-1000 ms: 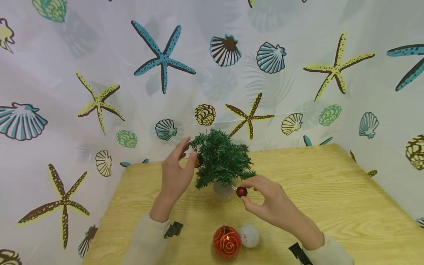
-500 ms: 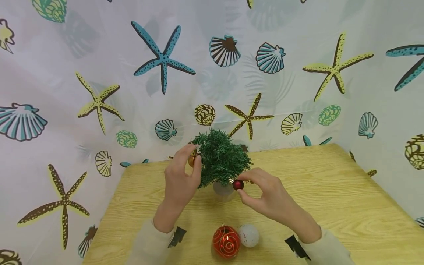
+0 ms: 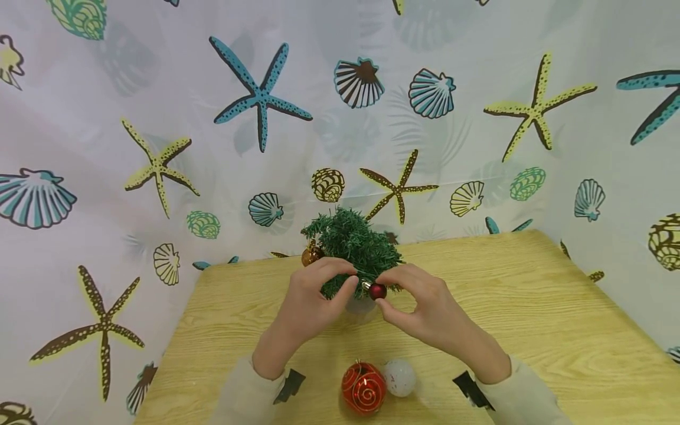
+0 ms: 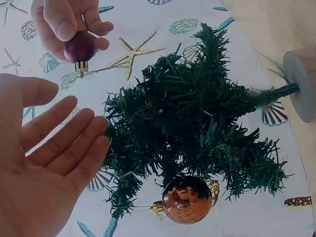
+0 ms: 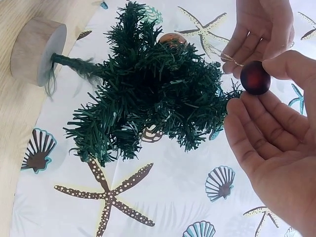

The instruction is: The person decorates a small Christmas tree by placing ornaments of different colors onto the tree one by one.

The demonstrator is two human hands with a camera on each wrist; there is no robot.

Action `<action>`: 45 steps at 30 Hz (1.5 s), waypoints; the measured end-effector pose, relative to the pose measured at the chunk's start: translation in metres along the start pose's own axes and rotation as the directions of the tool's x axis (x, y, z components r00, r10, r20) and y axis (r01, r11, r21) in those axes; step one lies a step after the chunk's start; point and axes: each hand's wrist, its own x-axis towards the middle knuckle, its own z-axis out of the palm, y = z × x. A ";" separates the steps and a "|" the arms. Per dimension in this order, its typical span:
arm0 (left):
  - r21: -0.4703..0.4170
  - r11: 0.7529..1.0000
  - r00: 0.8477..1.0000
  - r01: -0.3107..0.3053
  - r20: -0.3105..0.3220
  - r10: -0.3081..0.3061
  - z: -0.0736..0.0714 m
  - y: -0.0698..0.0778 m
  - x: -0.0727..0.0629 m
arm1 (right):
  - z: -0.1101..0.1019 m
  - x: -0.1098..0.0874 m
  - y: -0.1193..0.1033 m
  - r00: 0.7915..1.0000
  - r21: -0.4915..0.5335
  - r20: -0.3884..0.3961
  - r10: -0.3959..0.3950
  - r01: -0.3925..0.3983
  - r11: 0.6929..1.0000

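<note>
Between thumb and fingers, my right hand (image 3: 432, 304) pinches a small dark red Christmas bauble (image 3: 378, 291) with a gold cap. A thin gold string trails from that cap in the left wrist view. My left hand (image 3: 310, 301) is just left of the bauble, in front of the small artificial Christmas tree (image 3: 356, 239). Its fingers (image 4: 74, 143) are loosely extended, thumb apart, and appear to hold nothing. A shiny copper-coloured bauble (image 4: 186, 200) hangs by a string from a branch on the tree's left side.
A large red bauble with gold swirls (image 3: 363, 388) touches a white bauble (image 3: 400, 378) on the wooden table (image 3: 504, 295), nearer me than the tree. The tree stands on a round base (image 5: 37, 49). A curtain printed with sea stars and shells (image 3: 345, 136) surrounds the table.
My left hand has left the copper bauble on the branch and moved right and nearer, toward the dark red one. My right hand has brought the dark red bauble slightly left and up.
</note>
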 end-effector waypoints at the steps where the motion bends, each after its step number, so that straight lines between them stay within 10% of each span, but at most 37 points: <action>1: -0.011 1.000 1.000 -0.005 0.006 0.005 0.000 0.001 0.000 | 0.000 0.000 0.000 1.000 0.002 0.000 -0.001 0.001 1.000; 45: -0.028 0.997 0.997 -0.069 -0.044 0.068 0.004 0.009 0.013 | 0.013 -0.001 0.002 1.000 0.039 0.019 -0.002 0.001 0.999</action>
